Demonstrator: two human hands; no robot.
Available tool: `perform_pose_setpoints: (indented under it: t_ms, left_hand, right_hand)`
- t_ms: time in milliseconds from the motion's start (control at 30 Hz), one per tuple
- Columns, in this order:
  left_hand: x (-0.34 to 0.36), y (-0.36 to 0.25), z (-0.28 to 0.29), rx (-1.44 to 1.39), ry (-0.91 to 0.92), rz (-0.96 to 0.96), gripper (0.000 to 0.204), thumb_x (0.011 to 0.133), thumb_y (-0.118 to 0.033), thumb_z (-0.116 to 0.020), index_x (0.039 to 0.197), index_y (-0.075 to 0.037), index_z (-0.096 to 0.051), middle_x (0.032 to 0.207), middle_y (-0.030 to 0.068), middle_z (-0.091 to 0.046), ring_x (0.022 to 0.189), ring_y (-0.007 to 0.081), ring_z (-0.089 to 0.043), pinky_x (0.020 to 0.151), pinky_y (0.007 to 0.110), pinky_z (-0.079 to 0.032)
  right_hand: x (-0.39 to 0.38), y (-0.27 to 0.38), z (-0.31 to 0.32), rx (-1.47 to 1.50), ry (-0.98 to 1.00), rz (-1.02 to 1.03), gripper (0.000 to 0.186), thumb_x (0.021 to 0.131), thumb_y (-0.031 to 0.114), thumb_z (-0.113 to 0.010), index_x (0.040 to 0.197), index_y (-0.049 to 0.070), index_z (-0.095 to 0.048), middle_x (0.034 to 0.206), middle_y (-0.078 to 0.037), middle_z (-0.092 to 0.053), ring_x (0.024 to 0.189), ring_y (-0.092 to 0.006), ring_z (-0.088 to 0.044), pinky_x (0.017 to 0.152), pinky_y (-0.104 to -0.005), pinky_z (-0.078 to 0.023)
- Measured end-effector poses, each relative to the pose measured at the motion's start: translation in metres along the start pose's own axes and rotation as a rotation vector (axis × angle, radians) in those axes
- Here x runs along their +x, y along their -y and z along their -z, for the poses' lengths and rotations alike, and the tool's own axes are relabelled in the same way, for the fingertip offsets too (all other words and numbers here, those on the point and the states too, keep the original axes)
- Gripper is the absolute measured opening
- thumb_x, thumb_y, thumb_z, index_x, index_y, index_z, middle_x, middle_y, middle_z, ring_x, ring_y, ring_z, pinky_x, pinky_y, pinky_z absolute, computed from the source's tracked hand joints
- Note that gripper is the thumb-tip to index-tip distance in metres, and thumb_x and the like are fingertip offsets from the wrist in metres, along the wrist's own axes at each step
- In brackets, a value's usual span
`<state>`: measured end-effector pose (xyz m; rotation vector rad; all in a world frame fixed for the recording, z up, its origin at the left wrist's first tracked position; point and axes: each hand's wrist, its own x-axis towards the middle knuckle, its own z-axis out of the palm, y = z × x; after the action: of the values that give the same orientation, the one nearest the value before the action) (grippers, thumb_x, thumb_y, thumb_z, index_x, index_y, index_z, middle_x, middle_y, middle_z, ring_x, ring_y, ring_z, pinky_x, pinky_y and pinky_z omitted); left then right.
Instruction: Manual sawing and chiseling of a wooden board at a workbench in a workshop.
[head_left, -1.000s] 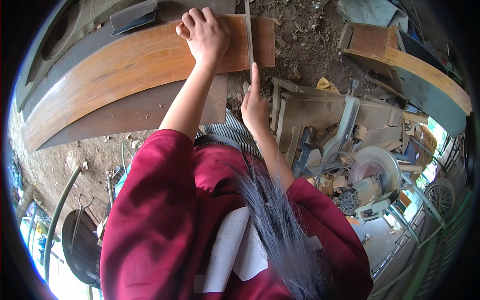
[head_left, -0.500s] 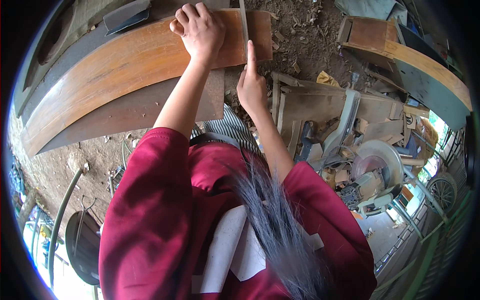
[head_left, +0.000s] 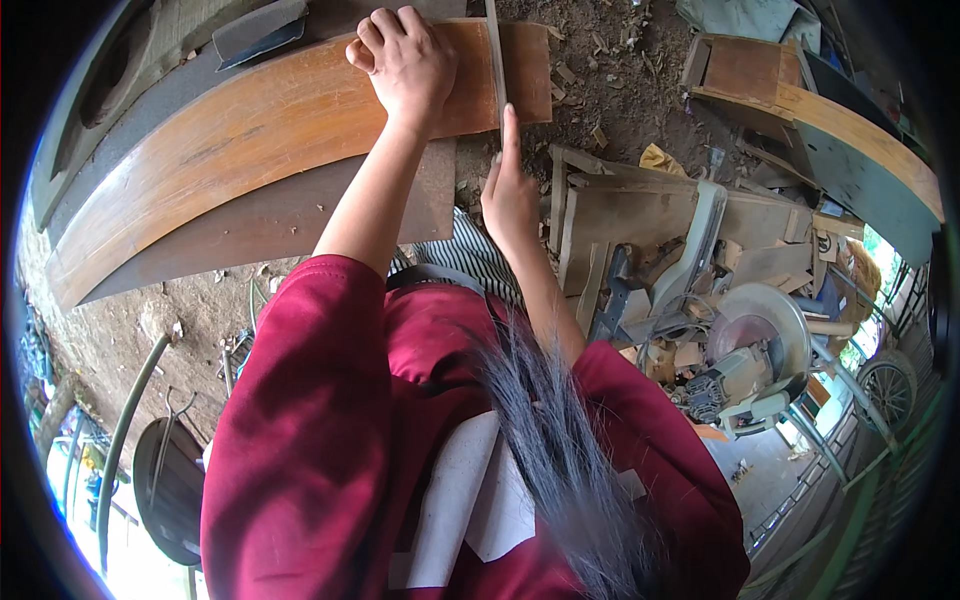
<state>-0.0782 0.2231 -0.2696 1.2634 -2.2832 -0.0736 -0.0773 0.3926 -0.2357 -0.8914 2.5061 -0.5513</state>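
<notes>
Resting on the brown board [head_left: 250, 112], the left hand [head_left: 412, 72] has curled fingers, grip unclear. Right hand [head_left: 511, 205] grips a thin tool [head_left: 497, 60], forefinger extended.

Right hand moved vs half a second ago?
Yes, back toward the person: the right hand now sits lower in the picture, judged against the near edge of the orange-brown board.

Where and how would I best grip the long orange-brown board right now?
Probably take the board by its right end, coming from the right, gripping over and under: that end seems to jut past the brown panel beneath, away from the left hand and beyond the thin strip crossing it.
</notes>
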Motion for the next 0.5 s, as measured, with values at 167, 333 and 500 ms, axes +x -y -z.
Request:
perform_pose_setpoints:
  t_ms: [167,333,500]
  left_hand:
    - [-0.001,0.000,-0.006,-0.016,-0.011,0.034,0.019,0.074,-0.021,-0.047,0.079,-0.003,-0.049,0.089,0.0151,-0.045,0.092,0.0312,-0.039,0.079,0.046,-0.025]
    - [-0.002,0.002,-0.005,0.003,-0.006,0.028,0.017,0.073,-0.019,-0.048,0.078,-0.003,-0.048,0.087,0.0149,-0.045,0.091,0.0300,-0.039,0.078,0.045,-0.025]
    - [0.000,-0.008,-0.005,-0.058,-0.004,0.015,0.016,0.071,-0.017,-0.048,0.076,-0.002,-0.047,0.086,0.0152,-0.044,0.091,0.0295,-0.038,0.078,0.044,-0.024]
  right_hand:
    - [0.004,0.007,0.003,0.049,0.028,-0.038,0.062,0.082,0.002,-0.037,0.134,0.020,-0.008,0.060,-0.021,-0.054,0.051,-0.0349,-0.054,0.045,-0.0441,-0.039]
    - [0.003,0.007,0.003,0.057,0.039,-0.035,0.063,0.082,0.001,-0.038,0.134,0.020,-0.008,0.073,-0.023,-0.057,0.052,-0.0342,-0.055,0.045,-0.0434,-0.040]
    - [0.000,0.006,0.006,0.047,0.026,-0.089,0.064,0.082,0.002,-0.039,0.134,0.021,-0.007,0.056,-0.020,-0.052,0.052,-0.0356,-0.055,0.045,-0.0441,-0.040]
